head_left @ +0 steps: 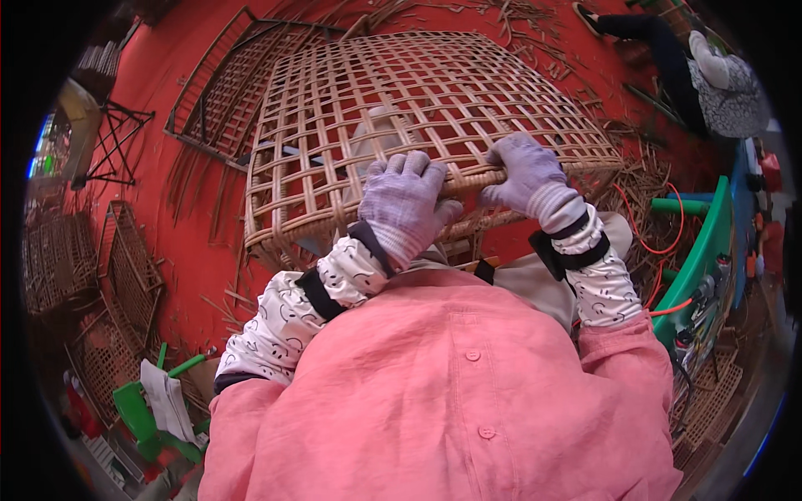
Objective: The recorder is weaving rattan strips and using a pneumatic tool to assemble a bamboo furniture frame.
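Note:
A large open-weave rattan frame (376,71) lies in front of me, its wrapped near rim running across just below my hands. My left hand (403,204), in a pale lilac knit glove, has its fingers curled over that rim, with the thumb pointing right along it. Farther right, my right hand (528,177) in a matching glove grips the same rim, fingers bent over the weave and thumb on the near side. Short side weaving drops below the rim toward my lap. Through the gaps a pale bottle-like thing (376,134) shows, partly hidden by the strands.
Another woven frame (230,100) leans behind on the red floor (192,275). Cut strips (535,42) lie scattered at the back. On the right stand a green table or bench (697,242) and an orange hose (672,309). A person (723,92) sits far right; a green stool (138,413) is left.

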Action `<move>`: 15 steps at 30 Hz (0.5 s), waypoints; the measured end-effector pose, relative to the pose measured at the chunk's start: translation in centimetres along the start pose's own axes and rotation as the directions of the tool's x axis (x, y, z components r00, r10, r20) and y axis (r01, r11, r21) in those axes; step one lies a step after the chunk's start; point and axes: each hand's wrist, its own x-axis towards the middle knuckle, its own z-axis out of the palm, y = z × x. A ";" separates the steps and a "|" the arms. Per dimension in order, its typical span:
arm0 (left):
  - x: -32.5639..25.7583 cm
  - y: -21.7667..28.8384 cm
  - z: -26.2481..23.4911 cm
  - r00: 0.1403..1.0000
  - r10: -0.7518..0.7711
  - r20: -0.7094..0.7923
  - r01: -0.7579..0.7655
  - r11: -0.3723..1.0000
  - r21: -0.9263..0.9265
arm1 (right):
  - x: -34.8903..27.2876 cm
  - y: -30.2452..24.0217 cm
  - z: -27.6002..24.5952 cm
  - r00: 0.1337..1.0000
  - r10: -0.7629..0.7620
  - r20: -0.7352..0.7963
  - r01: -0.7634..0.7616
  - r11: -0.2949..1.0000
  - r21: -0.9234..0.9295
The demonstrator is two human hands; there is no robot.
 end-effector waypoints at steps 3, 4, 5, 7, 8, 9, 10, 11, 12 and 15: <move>1.3 0.6 0.7 0.986 -0.127 0.105 0.123 0.992 0.036 | 0.9 0.3 -0.4 0.996 -0.065 0.054 0.062 0.997 0.046; 1.3 0.5 0.9 0.987 -0.120 0.108 0.117 0.993 0.034 | 0.7 0.2 -0.3 0.997 -0.058 0.051 0.055 0.997 0.048; 1.1 0.2 0.8 0.983 -0.119 0.143 0.127 0.991 -0.044 | 0.4 -0.3 -0.2 0.997 -0.057 0.044 0.055 0.998 0.027; 0.7 -0.9 0.5 0.984 -0.062 0.165 0.085 0.987 -0.137 | -0.2 -0.9 0.5 0.992 -0.121 -0.025 0.121 0.993 -0.015; 0.3 -1.4 -0.1 0.984 -0.053 0.172 0.080 0.984 -0.156 | -0.6 -1.5 0.9 0.979 -0.176 -0.099 0.175 0.984 -0.012; -0.2 -2.0 -1.3 0.979 -0.032 0.200 0.061 0.988 -0.140 | -0.9 -2.1 2.1 0.951 -0.231 -0.204 0.236 0.972 -0.004; -0.8 -3.1 -2.2 0.973 -0.013 0.231 0.043 0.991 -0.124 | -1.2 -3.1 3.0 0.928 -0.269 -0.259 0.288 0.957 0.039; -1.7 -4.3 -3.3 0.975 0.021 0.221 0.008 0.991 -0.131 | -1.6 -4.4 3.5 0.909 -0.295 -0.294 0.337 0.936 0.103; -2.3 -5.7 -4.4 0.975 0.056 0.213 -0.027 0.990 -0.137 | -1.8 -5.4 4.2 0.827 -0.367 -0.426 0.454 0.883 0.121; -4.1 -9.8 -8.9 0.957 0.087 0.276 -0.039 0.984 -0.175 | -3.1 -5.3 3.0 0.741 -0.382 -0.552 0.590 0.764 0.263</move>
